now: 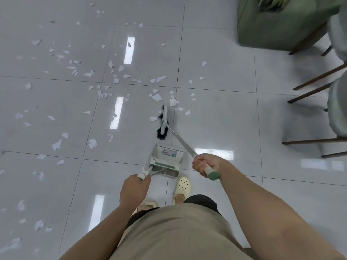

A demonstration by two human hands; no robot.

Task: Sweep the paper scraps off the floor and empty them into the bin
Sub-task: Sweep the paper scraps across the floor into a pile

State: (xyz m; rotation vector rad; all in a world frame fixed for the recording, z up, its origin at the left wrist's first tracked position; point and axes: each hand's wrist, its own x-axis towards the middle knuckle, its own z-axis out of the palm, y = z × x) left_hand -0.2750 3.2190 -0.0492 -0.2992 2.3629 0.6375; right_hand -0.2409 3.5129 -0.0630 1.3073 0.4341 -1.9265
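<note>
Gripping the broom (175,136) handle, the right hand (204,164) sets its black bristles on the floor (216,113); the left hand (134,190) clasps the dustpan (165,162) handle. Paper scraps (156,96) lie scattered ahead and leftward across the tiles.

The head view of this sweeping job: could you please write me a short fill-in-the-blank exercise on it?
1. The right hand grips the handle of the ____.
2. The left hand holds the handle of the ____, which stands just in front of the feet.
3. The broom head has ____ bristles.
4. Most paper scraps lie on the person's ____ side of the broom head.

Missing words: broom; dustpan; black; left
</note>
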